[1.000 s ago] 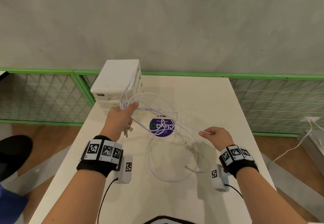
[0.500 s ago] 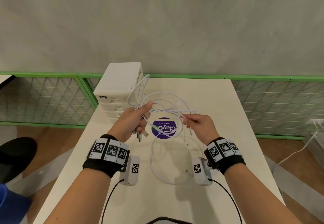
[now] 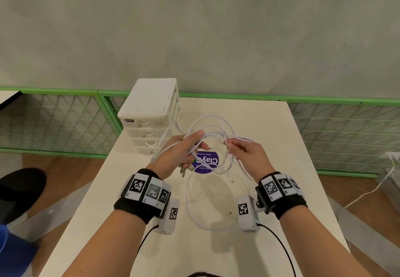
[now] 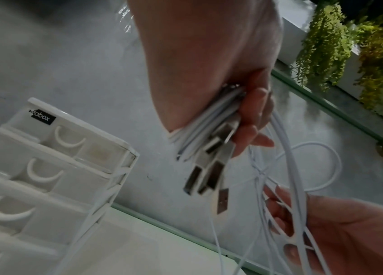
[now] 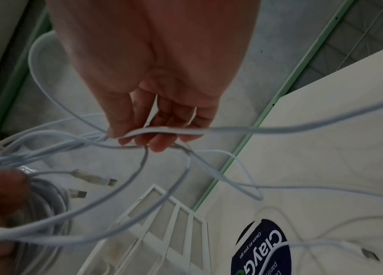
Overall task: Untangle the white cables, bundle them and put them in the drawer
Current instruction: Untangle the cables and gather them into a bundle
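Observation:
Several tangled white cables (image 3: 213, 134) are held up over the table between my two hands. My left hand (image 3: 184, 151) grips a bunch of them, and their USB plugs (image 4: 209, 171) hang below its curled fingers. My right hand (image 3: 232, 145) pinches a cable strand (image 5: 162, 130) between thumb and fingertips. Loose loops (image 3: 194, 207) trail down onto the table in front of me. The white drawer unit (image 3: 151, 112) stands at the table's back left, and all the drawers (image 4: 44, 167) I can see are closed.
A round purple sticker (image 3: 205, 163) lies on the white table (image 3: 281, 146) under the cables. A green-framed mesh fence (image 3: 324, 125) runs behind the table. Another white cable (image 3: 372, 190) lies on the floor at right. A dark shoe (image 3: 19, 188) is at left.
My right hand has moved left from the table's right side to close beside my left hand, taking hold of a strand near the bunch. The left hand has shifted slightly right.

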`<action>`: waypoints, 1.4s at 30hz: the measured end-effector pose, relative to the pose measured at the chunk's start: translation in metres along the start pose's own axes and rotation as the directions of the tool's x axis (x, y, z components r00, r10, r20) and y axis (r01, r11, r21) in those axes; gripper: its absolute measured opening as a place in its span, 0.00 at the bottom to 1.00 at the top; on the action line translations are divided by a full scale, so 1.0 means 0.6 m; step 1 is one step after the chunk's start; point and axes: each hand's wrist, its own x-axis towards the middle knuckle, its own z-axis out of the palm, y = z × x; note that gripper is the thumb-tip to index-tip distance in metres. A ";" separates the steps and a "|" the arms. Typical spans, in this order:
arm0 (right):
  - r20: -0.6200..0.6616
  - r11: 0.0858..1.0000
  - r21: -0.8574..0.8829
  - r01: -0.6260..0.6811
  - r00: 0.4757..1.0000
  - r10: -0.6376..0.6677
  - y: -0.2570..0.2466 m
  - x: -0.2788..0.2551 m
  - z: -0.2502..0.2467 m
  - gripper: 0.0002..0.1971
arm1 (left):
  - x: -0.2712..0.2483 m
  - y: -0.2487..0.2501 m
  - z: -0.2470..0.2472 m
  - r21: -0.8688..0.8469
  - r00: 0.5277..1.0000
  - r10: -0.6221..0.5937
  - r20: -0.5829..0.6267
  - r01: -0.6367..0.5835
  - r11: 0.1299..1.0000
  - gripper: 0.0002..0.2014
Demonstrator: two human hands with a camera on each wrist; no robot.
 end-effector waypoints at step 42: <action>-0.039 0.963 -0.256 0.088 0.994 -0.101 -0.032 -0.009 0.023 0.06 | 0.018 -0.025 -0.009 -0.120 0.876 0.040 -0.480 -0.111 0.987 0.07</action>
